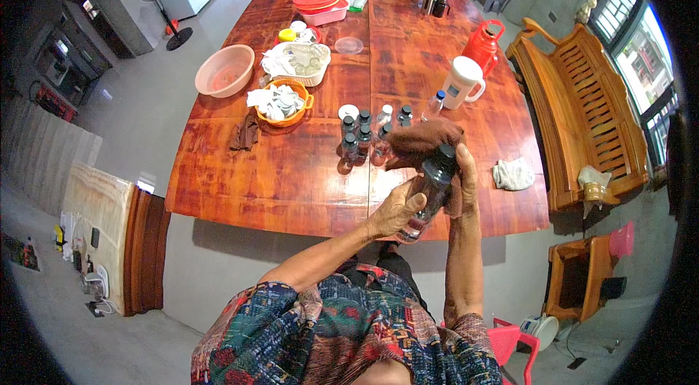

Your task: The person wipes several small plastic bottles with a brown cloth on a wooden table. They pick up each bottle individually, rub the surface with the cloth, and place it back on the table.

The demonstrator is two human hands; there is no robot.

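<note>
My left hand (397, 209) is closed round the lower part of a clear bottle (429, 192) with a black cap, held tilted above the table's near edge. A brown cloth (421, 139) is gripped in my right hand (466, 175) and lies against the bottle's far side, near the cap. Part of the right fingers is hidden behind bottle and cloth. Just beyond, to the left, several small clear bottles (351, 143) with dark caps stand close together. A white-capped bottle (384, 116) and a blue-capped bottle (435, 103) stand by them.
On the long wooden table (255, 188) are an orange basket (310, 102) of white pieces, a white basket (320, 79) of glassware, a pink basin (226, 70), a white jug (463, 82), a red thermos (482, 46) and a white cloth (513, 175). A wooden bench (582, 101) stands right.
</note>
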